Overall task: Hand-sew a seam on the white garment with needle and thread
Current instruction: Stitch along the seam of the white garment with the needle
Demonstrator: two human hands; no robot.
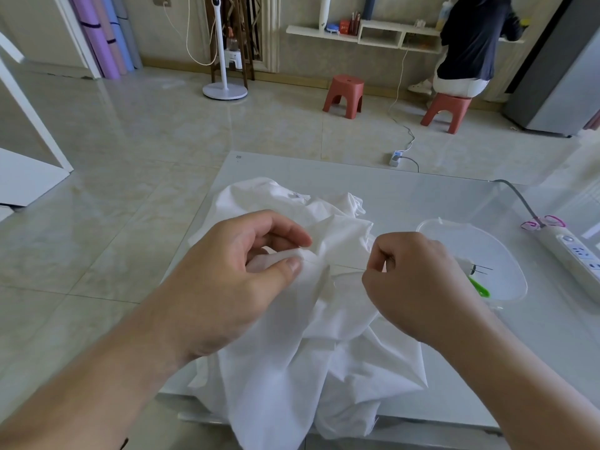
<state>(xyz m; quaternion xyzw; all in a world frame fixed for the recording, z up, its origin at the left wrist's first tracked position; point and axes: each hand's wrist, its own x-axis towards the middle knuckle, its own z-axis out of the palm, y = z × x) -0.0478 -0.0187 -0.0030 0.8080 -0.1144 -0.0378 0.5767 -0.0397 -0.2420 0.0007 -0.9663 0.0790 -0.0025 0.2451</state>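
A crumpled white garment (311, 345) lies on a glass-topped table (422, 196) and hangs over its near edge. My left hand (240, 274) pinches a fold of the cloth between thumb and fingers. To its right, my right hand (415, 280) is curled, pinching something thin at its fingertips. A fine thread (344, 265) runs taut from the fold to those fingertips. The needle itself is hidden in the right hand's fingers.
A clear plastic box (500, 254) with needles and a green tool stands just right of my right hand. A white power strip (571, 251) lies at the table's right edge. Beyond are two red stools (344, 95), a fan stand and a seated person (467, 43).
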